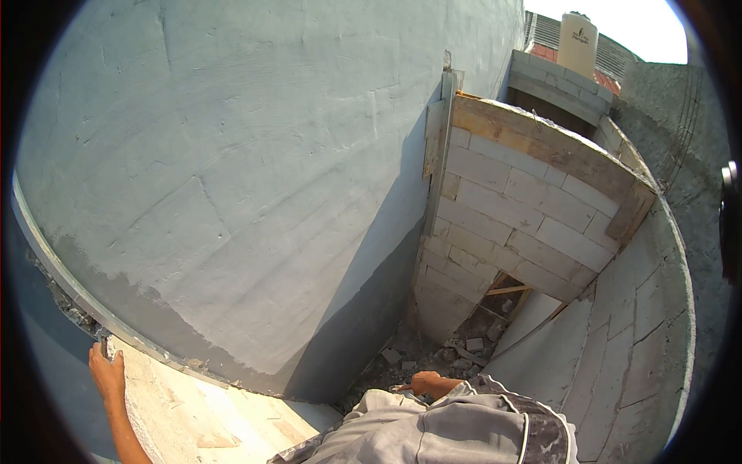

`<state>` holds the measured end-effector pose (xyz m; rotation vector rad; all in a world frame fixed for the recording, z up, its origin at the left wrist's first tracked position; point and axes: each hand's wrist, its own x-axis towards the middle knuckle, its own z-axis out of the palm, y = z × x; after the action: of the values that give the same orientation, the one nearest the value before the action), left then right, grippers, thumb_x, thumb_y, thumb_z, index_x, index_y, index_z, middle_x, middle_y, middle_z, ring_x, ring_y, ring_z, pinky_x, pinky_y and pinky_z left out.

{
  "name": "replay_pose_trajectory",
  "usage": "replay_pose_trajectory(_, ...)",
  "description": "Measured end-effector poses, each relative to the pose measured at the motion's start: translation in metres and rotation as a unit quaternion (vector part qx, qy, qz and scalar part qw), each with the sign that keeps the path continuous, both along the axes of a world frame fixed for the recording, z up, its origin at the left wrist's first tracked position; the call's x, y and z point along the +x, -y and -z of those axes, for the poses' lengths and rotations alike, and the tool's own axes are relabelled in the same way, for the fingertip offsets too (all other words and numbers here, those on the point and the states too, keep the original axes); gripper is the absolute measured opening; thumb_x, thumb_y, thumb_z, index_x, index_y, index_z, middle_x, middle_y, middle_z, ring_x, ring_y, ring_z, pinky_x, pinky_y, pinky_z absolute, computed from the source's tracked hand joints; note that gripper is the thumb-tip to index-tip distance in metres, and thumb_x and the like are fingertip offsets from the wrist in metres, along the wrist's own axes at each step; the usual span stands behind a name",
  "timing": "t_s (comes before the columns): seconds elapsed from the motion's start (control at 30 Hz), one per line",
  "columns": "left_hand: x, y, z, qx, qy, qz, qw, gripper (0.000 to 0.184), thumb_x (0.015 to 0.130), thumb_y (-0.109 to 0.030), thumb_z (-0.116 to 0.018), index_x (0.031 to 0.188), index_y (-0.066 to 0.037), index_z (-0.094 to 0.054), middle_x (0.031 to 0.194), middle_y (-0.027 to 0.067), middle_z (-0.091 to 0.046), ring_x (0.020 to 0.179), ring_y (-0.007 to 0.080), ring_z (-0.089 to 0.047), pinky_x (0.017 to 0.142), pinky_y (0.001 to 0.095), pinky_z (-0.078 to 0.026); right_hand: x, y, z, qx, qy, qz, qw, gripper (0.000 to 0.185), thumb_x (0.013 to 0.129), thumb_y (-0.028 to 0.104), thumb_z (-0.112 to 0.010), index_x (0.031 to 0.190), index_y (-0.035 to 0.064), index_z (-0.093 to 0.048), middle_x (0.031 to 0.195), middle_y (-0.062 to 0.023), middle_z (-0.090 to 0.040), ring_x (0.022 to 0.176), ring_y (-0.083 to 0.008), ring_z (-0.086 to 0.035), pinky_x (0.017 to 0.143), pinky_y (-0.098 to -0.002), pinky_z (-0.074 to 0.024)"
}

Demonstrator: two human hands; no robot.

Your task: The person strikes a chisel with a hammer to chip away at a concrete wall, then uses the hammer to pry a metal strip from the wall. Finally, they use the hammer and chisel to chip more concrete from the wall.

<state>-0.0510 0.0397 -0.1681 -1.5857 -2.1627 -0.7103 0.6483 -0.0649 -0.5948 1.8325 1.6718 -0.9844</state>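
At the lower left, my left hand (107, 370) is raised to the top edge of a pale block wall (193, 406). Its fingers are closed around a small dark piece (103, 346) by the rough mortar, too small to name. My right hand (427, 383) is low in the middle, just beyond the grey clothing (433, 429) on my body. That hand is curled, and a thin brownish bit shows at its left side. What it holds, if anything, is mostly hidden.
A tall plastered wall (255, 155) rises ahead. A block partition (525, 193) with a wooden board (541, 139) along its top stands right of it. Rubble (444, 356) lies far below, near a low opening. Another block wall (618, 348) curves along the right; a water tank (577, 45) stands beyond.
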Motion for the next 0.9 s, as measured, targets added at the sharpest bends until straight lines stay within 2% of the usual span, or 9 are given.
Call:
replay_pose_trajectory(0.3, 0.01, 0.002, -0.005, 0.005, 0.004, 0.001, 1.0, 0.036, 0.079, -0.006, -0.077, 0.106, 0.008, -0.058, 0.106, 0.0274, -0.061, 0.103, 0.0481, -0.06, 0.09, 0.0511, -0.047, -0.012, -0.005, 0.002, -0.008, -0.002, -0.016, 1.0, 0.037, 0.087, 0.033, -0.069, 0.116, 0.0104, -0.075, 0.113, -0.0114, -0.074, 0.104, -0.0303, -0.071, 0.083, -0.0461, -0.0573)
replay_pose_trajectory(0.4, 0.013, 0.004, -0.006, 0.004, -0.003, -0.002, 1.0, 0.036, 0.079, -0.006, -0.077, 0.105, 0.008, -0.058, 0.105, 0.0272, -0.062, 0.102, 0.048, -0.06, 0.089, 0.0511, -0.047, -0.014, -0.01, -0.002, -0.036, -0.012, -0.014, 0.999, 0.04, 0.095, 0.035, -0.063, 0.122, 0.0069, -0.072, 0.123, -0.0165, -0.071, 0.117, -0.0356, -0.068, 0.094, -0.0492, -0.0549)
replay_pose_trajectory(0.5, 0.016, 0.004, -0.008, 0.008, -0.002, -0.001, 1.0, 0.035, 0.079, -0.006, -0.078, 0.105, 0.008, -0.059, 0.104, 0.0269, -0.062, 0.101, 0.0479, -0.06, 0.089, 0.0513, -0.048, -0.015, -0.013, 0.009, -0.023, 0.018, 0.023, 0.999, 0.041, 0.089, 0.04, -0.068, 0.117, 0.0119, -0.075, 0.113, -0.0117, -0.074, 0.106, -0.0312, -0.071, 0.087, -0.0456, -0.0565)
replay_pose_trajectory(0.6, 0.015, 0.003, -0.007, 0.005, -0.004, -0.006, 1.0, 0.035, 0.078, -0.007, -0.079, 0.104, 0.008, -0.059, 0.104, 0.0265, -0.062, 0.101, 0.0477, -0.061, 0.088, 0.0516, -0.048, -0.011, -0.013, 0.026, -0.013, 0.0, 0.002, 1.0, 0.043, 0.09, 0.044, -0.066, 0.117, 0.0121, -0.075, 0.114, -0.0115, -0.074, 0.107, -0.0309, -0.071, 0.089, -0.046, -0.0562)
replay_pose_trajectory(0.9, 0.017, 0.005, -0.01, -0.02, -0.024, -0.037, 0.999, 0.042, 0.078, -0.011, -0.081, 0.11, 0.009, -0.062, 0.108, 0.0262, -0.064, 0.104, 0.0464, -0.062, 0.09, 0.0504, -0.05, -0.019, -0.01, 0.024, -0.02, 0.019, -0.004, 1.0, 0.037, 0.09, 0.037, -0.066, 0.116, 0.0133, -0.076, 0.114, -0.0092, -0.075, 0.108, -0.0301, -0.071, 0.087, -0.0467, -0.0566)
